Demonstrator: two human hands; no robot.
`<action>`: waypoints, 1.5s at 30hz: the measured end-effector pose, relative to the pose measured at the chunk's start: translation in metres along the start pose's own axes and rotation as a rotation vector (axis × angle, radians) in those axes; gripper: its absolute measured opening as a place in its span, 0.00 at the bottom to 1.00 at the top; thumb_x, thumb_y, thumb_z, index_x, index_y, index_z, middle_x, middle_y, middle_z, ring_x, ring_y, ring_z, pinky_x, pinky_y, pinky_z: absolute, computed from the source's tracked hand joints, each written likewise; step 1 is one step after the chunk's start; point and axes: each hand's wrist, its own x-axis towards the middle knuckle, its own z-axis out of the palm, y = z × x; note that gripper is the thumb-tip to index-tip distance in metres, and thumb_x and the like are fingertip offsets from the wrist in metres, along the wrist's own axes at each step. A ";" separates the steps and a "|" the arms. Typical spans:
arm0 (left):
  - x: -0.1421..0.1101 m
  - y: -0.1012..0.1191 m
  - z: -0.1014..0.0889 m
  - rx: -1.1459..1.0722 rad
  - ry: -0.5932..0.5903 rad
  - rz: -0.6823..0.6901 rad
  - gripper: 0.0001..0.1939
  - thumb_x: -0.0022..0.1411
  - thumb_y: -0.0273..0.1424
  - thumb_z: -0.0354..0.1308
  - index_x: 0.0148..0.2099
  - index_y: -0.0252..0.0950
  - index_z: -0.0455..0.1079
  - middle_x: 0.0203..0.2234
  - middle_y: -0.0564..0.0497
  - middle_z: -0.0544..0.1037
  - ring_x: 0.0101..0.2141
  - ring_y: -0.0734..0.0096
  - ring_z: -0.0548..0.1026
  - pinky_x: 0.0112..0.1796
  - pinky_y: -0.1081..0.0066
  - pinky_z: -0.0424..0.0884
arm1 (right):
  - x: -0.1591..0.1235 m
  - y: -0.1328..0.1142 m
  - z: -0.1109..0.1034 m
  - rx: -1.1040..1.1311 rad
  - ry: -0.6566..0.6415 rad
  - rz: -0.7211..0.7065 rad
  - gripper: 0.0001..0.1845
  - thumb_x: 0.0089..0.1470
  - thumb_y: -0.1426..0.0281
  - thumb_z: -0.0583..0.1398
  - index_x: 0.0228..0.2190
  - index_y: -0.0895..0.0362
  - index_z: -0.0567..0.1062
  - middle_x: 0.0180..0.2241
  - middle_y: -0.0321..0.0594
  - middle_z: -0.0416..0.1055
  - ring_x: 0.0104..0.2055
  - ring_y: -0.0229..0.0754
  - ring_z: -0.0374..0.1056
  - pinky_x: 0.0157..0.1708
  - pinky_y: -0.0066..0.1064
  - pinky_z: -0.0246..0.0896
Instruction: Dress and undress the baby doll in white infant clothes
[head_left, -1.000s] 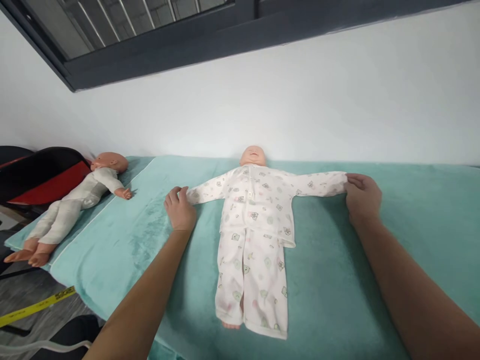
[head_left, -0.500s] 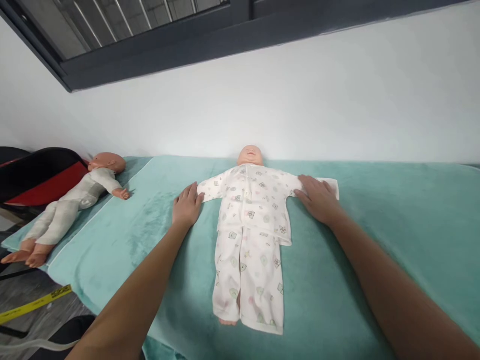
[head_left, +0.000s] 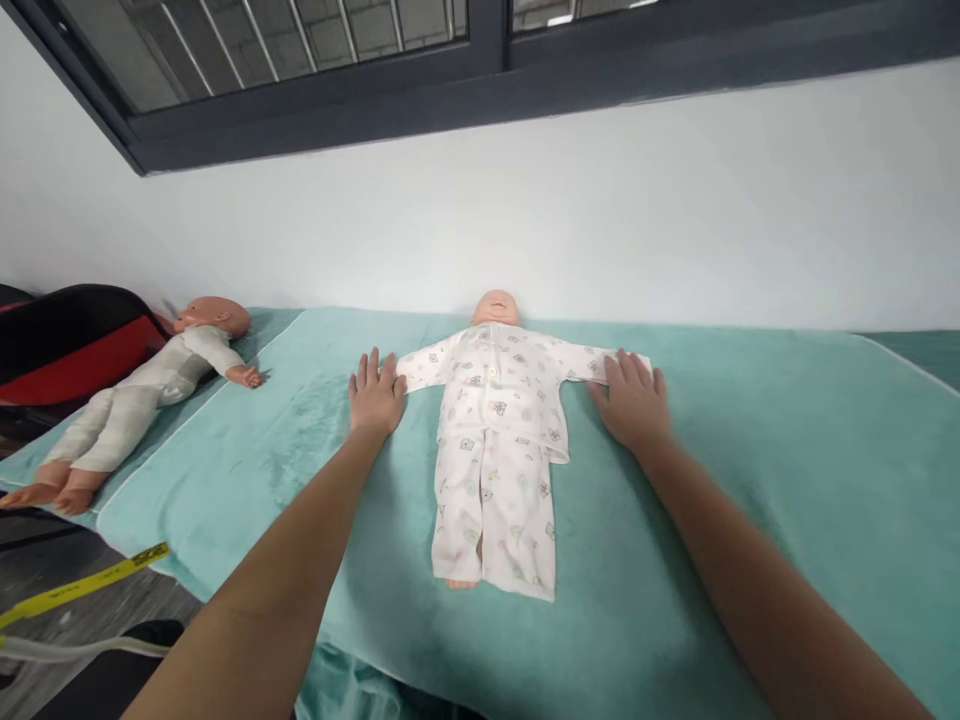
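Note:
A baby doll [head_left: 495, 308] lies on its back on a green blanket [head_left: 285, 480], arms stretched out to both sides. It wears a white printed shirt [head_left: 502, 385] and matching trousers [head_left: 517, 510]; part of one foot shows below a trouser leg. My left hand [head_left: 377, 395] rests by the end of one sleeve, fingers spread and thumb side touching the cuff. Across the other sleeve's end lies my right hand [head_left: 632, 398], flat with fingers apart, hiding part of that cuff.
A second doll [head_left: 161, 385] in white clothing lies at the left end of the bed. Beside it stands a black and red chair [head_left: 82, 350]. A white wall [head_left: 570, 220] with a dark window frame [head_left: 337, 100] runs behind. Yellow tape [head_left: 90, 582] shows at lower left.
My left fingers have spread and now point more away from me. My right fingers have also spread on the sleeve, which shows less beyond the hand. The view has shifted slightly.

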 end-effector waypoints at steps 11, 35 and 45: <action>-0.036 -0.006 -0.011 -0.053 -0.141 -0.122 0.33 0.69 0.39 0.34 0.72 0.32 0.44 0.70 0.44 0.47 0.69 0.54 0.44 0.65 0.50 0.46 | -0.114 -0.066 -0.042 0.201 -0.203 -0.448 0.28 0.65 0.71 0.45 0.64 0.57 0.58 0.64 0.47 0.60 0.66 0.45 0.56 0.63 0.48 0.54; -0.066 -0.011 -0.023 -0.069 -0.157 -0.063 0.29 0.68 0.37 0.36 0.69 0.40 0.56 0.68 0.45 0.57 0.68 0.51 0.51 0.63 0.46 0.49 | -0.195 -0.193 -0.102 0.341 -0.018 -0.424 0.07 0.58 0.77 0.56 0.30 0.53 0.67 0.30 0.36 0.69 0.38 0.42 0.68 0.57 0.48 0.58; -0.068 -0.010 -0.026 -0.085 -0.136 -0.062 0.28 0.68 0.36 0.37 0.67 0.39 0.60 0.67 0.45 0.59 0.67 0.51 0.53 0.62 0.46 0.51 | -0.212 -0.186 -0.102 0.371 0.057 -0.388 0.13 0.60 0.73 0.56 0.47 0.52 0.69 0.48 0.43 0.71 0.53 0.50 0.66 0.56 0.51 0.61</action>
